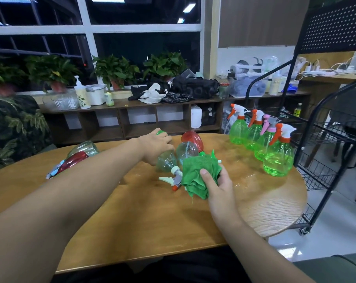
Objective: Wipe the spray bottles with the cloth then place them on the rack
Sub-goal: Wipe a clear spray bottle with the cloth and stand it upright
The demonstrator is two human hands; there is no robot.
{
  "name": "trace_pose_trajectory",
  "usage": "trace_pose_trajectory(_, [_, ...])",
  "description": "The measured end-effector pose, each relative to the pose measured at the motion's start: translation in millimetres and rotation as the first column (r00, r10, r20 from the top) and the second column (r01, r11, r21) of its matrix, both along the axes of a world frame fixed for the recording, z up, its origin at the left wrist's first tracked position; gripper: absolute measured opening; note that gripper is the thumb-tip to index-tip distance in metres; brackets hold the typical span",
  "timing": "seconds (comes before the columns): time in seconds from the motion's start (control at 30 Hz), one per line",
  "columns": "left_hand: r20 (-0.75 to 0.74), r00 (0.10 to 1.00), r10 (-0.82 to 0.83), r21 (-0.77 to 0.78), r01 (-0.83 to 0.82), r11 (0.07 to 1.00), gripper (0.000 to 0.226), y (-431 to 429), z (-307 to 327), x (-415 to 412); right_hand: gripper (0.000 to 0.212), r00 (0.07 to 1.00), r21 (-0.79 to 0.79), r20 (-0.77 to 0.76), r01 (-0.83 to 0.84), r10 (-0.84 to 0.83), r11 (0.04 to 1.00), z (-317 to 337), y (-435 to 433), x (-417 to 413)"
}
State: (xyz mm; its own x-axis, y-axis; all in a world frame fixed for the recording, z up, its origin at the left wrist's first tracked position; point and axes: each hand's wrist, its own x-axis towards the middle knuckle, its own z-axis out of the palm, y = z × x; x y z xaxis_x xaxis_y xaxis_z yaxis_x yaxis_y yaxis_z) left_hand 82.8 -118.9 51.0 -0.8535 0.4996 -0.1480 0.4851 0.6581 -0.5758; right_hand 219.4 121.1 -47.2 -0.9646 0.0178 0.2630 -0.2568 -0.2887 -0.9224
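Head view: right hand is gripping green cloth; at ten o'clock, left hand is covering clear bottle (grip unclear).

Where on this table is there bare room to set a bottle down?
Free: the table's near edge between the forearms, and its rounded right end this side of the standing green bottles. Crowded: the middle, where lying bottles cluster around the left hand and the green cloth.
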Motion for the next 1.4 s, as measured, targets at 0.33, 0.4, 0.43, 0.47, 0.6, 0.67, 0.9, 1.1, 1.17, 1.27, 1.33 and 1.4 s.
trace_pose_trajectory(0.33, [-0.152,0.984,0.092,0.264,-0.049,0.963,0.076,-37.3,4.1,46.2,0.020,0.993,0.037,-0.117,0.033,-0.029,0.999,5.4,-12.6,9.8])
trace_pose_trajectory(0.4, [-0.173,0.970,0.170,0.383,-0.093,0.919,0.076,-44.8,2.8,66.3,0.017,0.990,0.047,-0.130,0.051,-0.045,0.998,5.6,-21.7,5.3])
trace_pose_trajectory(0.43, [-0.157,0.961,0.227,0.466,-0.131,0.875,0.076,-46.5,-0.2,77.6,0.016,0.990,0.041,-0.131,0.065,-0.059,0.997,6.1,-27.4,2.8])
trace_pose_trajectory(0.47, [-0.130,0.948,0.290,0.564,-0.170,0.808,0.078,-48.1,-5.6,87.6,0.017,0.989,0.028,-0.128,0.083,-0.079,0.996,6.6,-33.7,0.7])
trace_pose_trajectory(0.6, [0.002,0.920,0.393,0.929,-0.147,0.340,0.079,-47.1,-39.1,123.5,0.026,0.972,0.050,-0.132,0.203,-0.195,0.978,5.8,-60.2,-6.0])
trace_pose_trajectory(0.67, [0.041,0.923,0.383,0.988,-0.095,0.123,0.073,-39.3,-51.5,138.6,0.028,0.945,0.136,-0.184,0.297,-0.271,0.945,4.8,-69.5,-8.2])
trace_pose_trajectory(0.9, [0.099,0.948,0.302,0.978,-0.036,-0.208,0.074,-6.6,-82.0,164.3,0.035,0.957,0.327,-0.207,0.263,-0.203,0.908,-11.7,-81.5,-14.5])
trace_pose_trajectory(1.1, [0.203,0.979,0.025,0.970,-0.197,-0.146,0.121,-12.0,-94.4,180.8,0.042,0.968,0.324,-0.202,0.207,-0.147,0.923,-12.5,-78.1,-12.4])
trace_pose_trajectory(1.17, [0.190,0.982,0.011,0.975,-0.187,-0.119,0.122,-16.0,-98.3,186.5,0.041,0.972,0.313,-0.202,0.183,-0.123,0.932,-11.1,-78.1,-10.5])
trace_pose_trajectory(1.27, [0.157,0.988,-0.003,0.975,-0.156,-0.160,0.114,-15.5,-98.7,193.0,0.041,0.973,0.312,-0.219,0.144,-0.077,0.939,-8.8,-78.3,-5.1])
trace_pose_trajectory(1.33, [0.145,0.989,-0.020,0.971,-0.146,-0.191,0.112,-16.3,-100.0,194.5,0.041,0.977,0.279,-0.209,0.098,-0.039,0.955,-6.8,-77.1,-2.7])
trace_pose_trajectory(1.4, [0.122,0.992,-0.021,0.969,-0.123,-0.213,0.111,-18.1,-102.0,195.2,0.042,0.976,0.249,-0.218,0.046,0.009,0.967,-5.0,-75.1,-0.2])
